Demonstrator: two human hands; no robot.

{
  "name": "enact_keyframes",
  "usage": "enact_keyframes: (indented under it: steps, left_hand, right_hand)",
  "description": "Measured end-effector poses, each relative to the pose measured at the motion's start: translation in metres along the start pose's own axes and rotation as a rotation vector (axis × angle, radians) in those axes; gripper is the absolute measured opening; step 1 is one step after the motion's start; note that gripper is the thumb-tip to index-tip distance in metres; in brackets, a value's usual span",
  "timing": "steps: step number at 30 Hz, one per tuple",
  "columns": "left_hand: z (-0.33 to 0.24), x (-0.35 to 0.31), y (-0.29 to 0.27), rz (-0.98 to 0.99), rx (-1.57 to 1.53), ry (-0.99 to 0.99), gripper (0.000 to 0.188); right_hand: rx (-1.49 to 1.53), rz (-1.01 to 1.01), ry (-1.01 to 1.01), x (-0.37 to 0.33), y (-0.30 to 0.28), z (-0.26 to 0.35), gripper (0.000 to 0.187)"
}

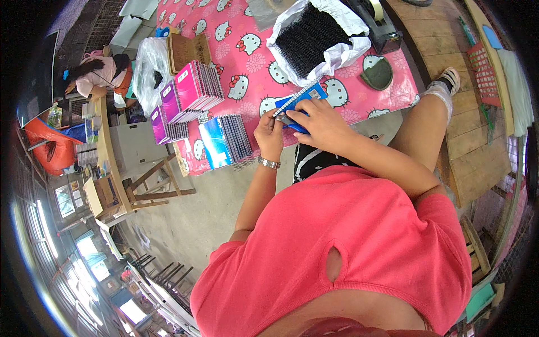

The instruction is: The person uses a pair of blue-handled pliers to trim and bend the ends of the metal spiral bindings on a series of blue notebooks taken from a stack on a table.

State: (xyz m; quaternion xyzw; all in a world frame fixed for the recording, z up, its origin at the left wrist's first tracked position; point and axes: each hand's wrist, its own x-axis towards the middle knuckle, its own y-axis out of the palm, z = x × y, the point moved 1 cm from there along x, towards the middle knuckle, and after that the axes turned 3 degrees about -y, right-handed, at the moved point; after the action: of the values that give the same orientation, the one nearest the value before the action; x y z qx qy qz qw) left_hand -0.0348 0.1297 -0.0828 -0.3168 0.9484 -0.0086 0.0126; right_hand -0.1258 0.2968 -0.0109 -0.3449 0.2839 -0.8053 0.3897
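Observation:
A blue spiral-bound notebook (306, 96) lies at the near edge of a table covered in a pink cartoon-cat cloth (247, 62). My right hand (321, 124) rests on the notebook and holds it down. My left hand (268, 135), with a metal watch on the wrist, pinches the notebook's wire spine at its near end. A grey metal tool shows between my two hands; which hand grips it I cannot tell.
A white bag of black wire coils (314, 36) lies behind the notebook. Stacks of blue (224, 140) and pink-purple notebooks (188, 92) stand at the table's left end. A dark green pouch (377, 74), a tape dispenser (379, 22) and another person at a far desk (98, 73) are also there.

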Motion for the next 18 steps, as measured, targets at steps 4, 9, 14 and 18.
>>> enact_keyframes:
  steps: [4,9,14,18]
  left_hand:
    - [0.0,-0.004,0.001,-0.008,0.035,-0.021,0.027]
    - [-0.002,-0.008,-0.004,-0.052,0.255,0.091,0.025]
    - [-0.043,-0.016,-0.016,-0.122,0.279,0.17,0.019]
    - [-0.097,-0.014,-0.055,-0.437,-0.118,0.056,0.016]
  right_hand:
    - [-0.14,-0.035,-0.044,0.001,0.004,0.004,0.041]
    - [1.238,0.421,0.793,0.004,0.01,-0.01,0.031]
    - [1.022,0.152,0.416,-0.02,0.013,-0.023,0.032]
    - [-0.164,0.031,0.336,-0.044,-0.024,-0.065,0.044]
